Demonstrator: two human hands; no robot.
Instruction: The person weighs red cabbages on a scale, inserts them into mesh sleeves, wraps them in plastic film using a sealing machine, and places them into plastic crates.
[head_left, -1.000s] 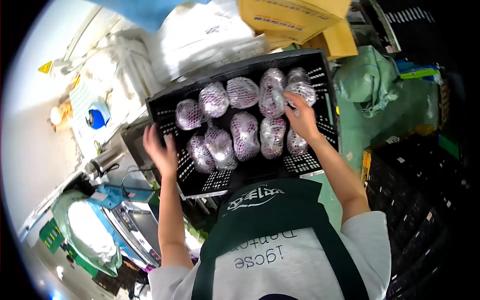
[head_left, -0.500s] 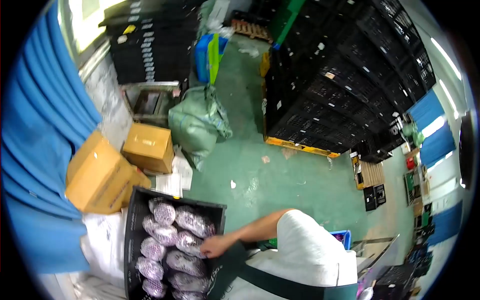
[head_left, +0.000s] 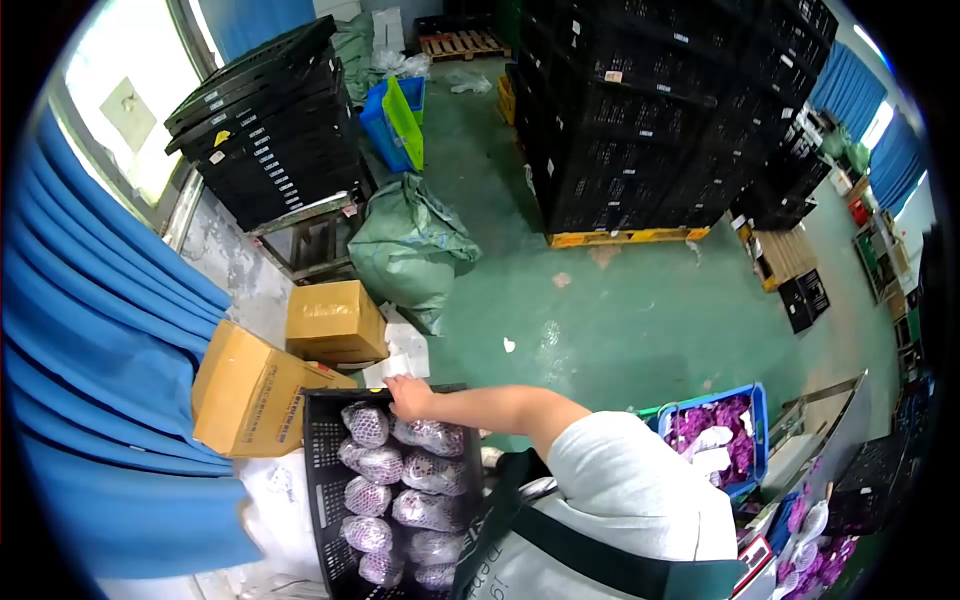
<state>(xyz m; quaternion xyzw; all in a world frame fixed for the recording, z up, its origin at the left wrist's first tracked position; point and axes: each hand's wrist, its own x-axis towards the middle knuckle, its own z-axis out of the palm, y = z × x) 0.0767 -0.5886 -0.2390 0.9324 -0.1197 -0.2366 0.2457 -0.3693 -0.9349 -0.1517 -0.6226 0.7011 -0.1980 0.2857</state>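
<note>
My right hand [head_left: 410, 397] is on the far rim of a black plastic crate [head_left: 318, 470], fingers curled over the edge. Two rows of oval, purplish packs [head_left: 430, 508] lie inside the crate, each in pale netting and shiny clear wrap. My right arm stretches across from a light grey sleeve, above a dark apron. The near right side of the crate is partly hidden by the apron. My left hand is out of view.
Two cardboard boxes [head_left: 335, 322] and a green woven sack [head_left: 410, 245] stand beyond the crate. Black crates [head_left: 630, 130] are stacked on a yellow pallet. A blue bin [head_left: 762, 430] with purple leafy pieces is at right. Blue curtains [head_left: 110, 400] hang at left.
My right hand has left the wrapped pack at the crate's right side and moved to the far rim. The view has shifted, bringing the blue bin more fully into sight.
</note>
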